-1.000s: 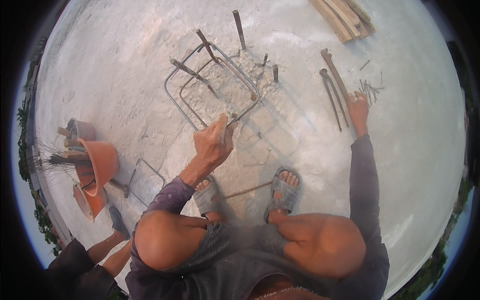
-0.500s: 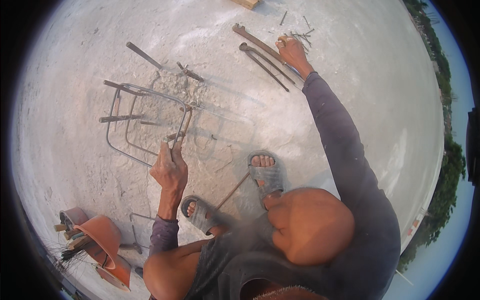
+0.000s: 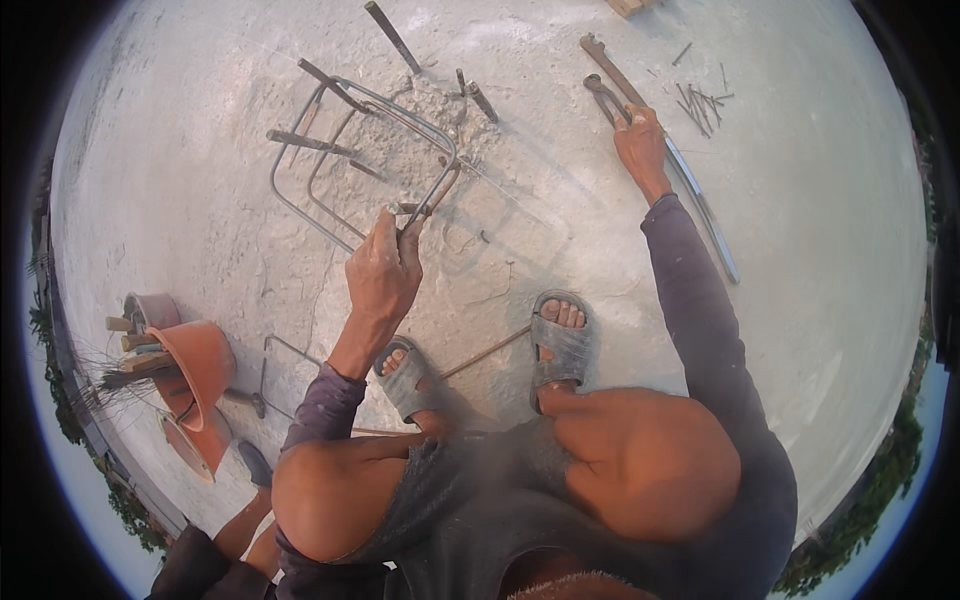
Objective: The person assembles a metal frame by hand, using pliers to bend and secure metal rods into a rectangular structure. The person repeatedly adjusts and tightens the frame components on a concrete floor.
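Note:
My left hand pinches the near right corner of a bent steel rebar stirrup, beside a short rebar stub. Two rounded stirrups stand around the rusty upright bars that rise from the concrete. Out to the right, my right hand is closed around the handles of steel pincers. The pincers' rounded jaws show beyond my fingers, while much of the handles is hidden. Close against that hand lies a long bar tool with a rusty far end and silver shaft.
Loose nails lie right of the tools. A wood block sits at the far edge. Orange buckets with wooden-handled tools stand left, near a bent rod. Another person's shoe and legs appear lower left. Broken concrete surrounds the bars.
My right hand has moved from beside the nails and bar tool back onto the pincers and closed on them. My left hand keeps its grip on the stirrup. The view has shifted.

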Motion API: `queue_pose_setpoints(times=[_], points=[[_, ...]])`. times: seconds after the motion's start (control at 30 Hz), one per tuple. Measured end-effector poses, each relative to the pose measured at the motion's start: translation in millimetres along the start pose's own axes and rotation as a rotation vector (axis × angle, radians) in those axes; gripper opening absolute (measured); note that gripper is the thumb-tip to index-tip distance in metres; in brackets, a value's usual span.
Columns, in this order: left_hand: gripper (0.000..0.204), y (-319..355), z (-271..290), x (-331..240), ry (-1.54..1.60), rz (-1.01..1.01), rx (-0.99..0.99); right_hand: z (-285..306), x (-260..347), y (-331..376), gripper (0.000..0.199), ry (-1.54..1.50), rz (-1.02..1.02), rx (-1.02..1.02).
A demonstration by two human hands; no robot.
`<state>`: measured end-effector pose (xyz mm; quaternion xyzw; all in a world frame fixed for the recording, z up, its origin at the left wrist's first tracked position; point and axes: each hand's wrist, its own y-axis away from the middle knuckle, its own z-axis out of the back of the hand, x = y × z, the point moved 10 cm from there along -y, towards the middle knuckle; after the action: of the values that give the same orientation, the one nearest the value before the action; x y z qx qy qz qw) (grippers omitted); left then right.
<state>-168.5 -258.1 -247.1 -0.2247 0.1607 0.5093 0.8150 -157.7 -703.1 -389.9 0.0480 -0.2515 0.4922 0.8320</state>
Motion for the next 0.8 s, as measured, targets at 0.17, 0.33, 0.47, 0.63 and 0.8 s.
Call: queue_pose_setpoints(times=[0.17, 0.33, 0.47, 0.63, 0.8], points=[[0.038, 2.3, 2.2, 1.2, -0.145, -0.008, 0.004, -11.1, -13.8, -6.9, 0.045, -0.009, -0.118, -0.050], [0.038, 2.9, 15.5, -10.2, -0.265, -0.116, -0.043, -25.9, -25.4, -9.6, 0.045, -0.034, -0.165, 0.080], [0.032, 4.1, 35.9, -26.2, -0.217, -0.221, -0.100, -12.3, -20.7, -9.1, 0.045, -0.124, -0.192, 0.150], [0.022, -37.0, 97.3, -46.5, 0.057, -0.330, -0.173, 93.8, 23.6, -14.6, 0.042, -0.121, -0.153, 0.045], [0.049, -149.1, 60.2, -87.5, 0.503, -0.119, 0.192, 219.7, 128.8, -4.3, 0.035, -0.219, 0.022, -0.164]])
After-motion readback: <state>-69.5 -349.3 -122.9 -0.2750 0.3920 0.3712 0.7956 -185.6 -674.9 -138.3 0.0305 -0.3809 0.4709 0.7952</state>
